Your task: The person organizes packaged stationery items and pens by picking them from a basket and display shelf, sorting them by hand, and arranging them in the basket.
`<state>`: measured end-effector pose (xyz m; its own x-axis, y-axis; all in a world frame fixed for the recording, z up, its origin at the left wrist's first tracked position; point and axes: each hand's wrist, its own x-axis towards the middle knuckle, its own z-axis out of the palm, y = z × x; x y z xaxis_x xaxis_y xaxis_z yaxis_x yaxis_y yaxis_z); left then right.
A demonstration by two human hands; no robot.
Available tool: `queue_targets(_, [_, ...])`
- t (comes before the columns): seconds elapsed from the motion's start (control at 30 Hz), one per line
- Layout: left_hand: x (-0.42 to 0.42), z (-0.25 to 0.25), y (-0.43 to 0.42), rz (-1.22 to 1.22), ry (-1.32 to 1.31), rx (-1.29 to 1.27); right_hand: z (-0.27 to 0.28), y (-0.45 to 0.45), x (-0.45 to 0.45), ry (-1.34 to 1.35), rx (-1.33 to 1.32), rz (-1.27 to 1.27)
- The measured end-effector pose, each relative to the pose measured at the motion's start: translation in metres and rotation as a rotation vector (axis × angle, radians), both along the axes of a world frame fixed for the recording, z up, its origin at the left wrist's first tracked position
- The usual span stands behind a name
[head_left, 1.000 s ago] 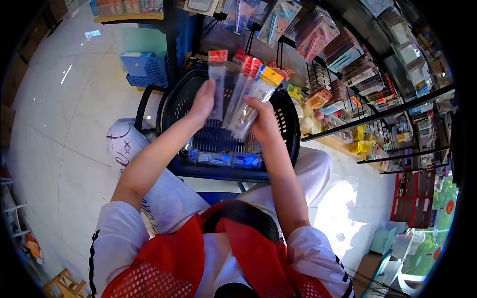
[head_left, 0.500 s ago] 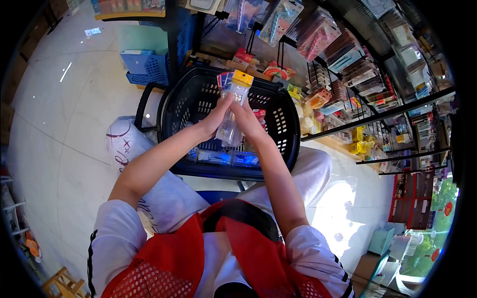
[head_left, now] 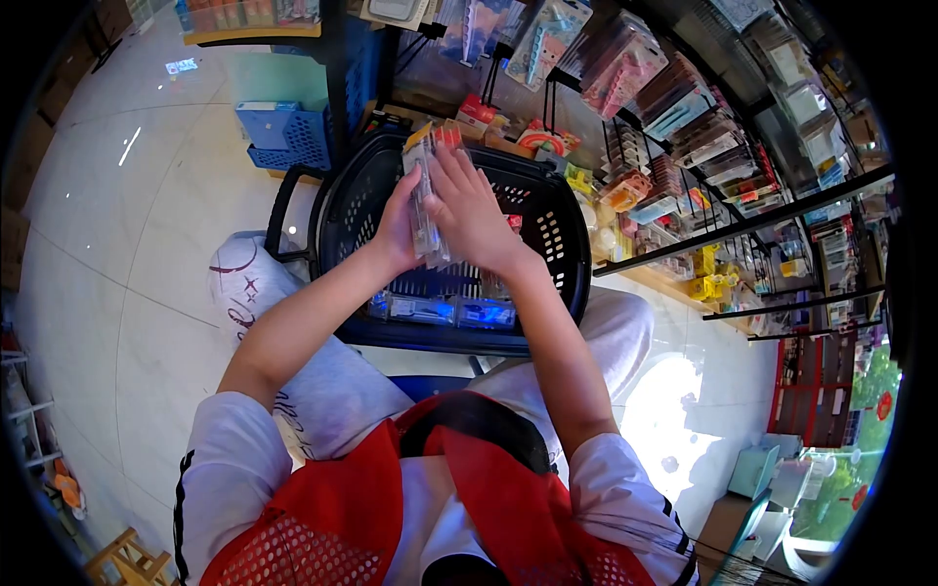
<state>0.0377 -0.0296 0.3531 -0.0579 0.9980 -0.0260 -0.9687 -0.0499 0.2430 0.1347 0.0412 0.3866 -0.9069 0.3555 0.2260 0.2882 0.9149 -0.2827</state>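
Plastic packets [head_left: 422, 217] gathered in one bundle above black basket [head_left: 440, 341]: left hand [head_left: 396, 227] holds one side, fingers narrow; right hand [head_left: 475, 221] presses flat, fingers extended, apparently evening stack.

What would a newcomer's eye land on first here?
Probably the two hands, mid-view, with a stack of clear packets between them: left hand at its side, right hand laid flat against it, above the black basket. Next, the bright red vest at the bottom and the glaring sunlit patch on the floor at right.
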Motion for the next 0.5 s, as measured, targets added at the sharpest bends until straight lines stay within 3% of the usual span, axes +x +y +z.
queue_targets(0.13, [-0.008, -0.013, 0.002, -0.001, 0.075, -0.002, 0.003, 0.004, 0.003, 0.447, -0.440, 0.083])
queue_targets(0.27, [-0.012, -0.013, 0.005, 0.076, 0.112, 0.009, 0.005, -0.013, 0.013, 0.143, -0.043, 0.065])
queue_targets(0.3, [-0.013, -0.015, 0.005, 0.065, 0.090, 0.023, 0.002, -0.011, 0.014, 0.133, -0.107, 0.092])
queue_targets(0.4, [-0.017, -0.016, 0.007, 0.088, 0.072, 0.010, -0.004, -0.014, 0.018, 0.377, -0.349, 0.072])
queue_targets(0.5, [-0.020, -0.005, 0.006, 0.152, 0.094, -0.001, 0.007, -0.027, 0.023, 0.416, -0.147, 0.092])
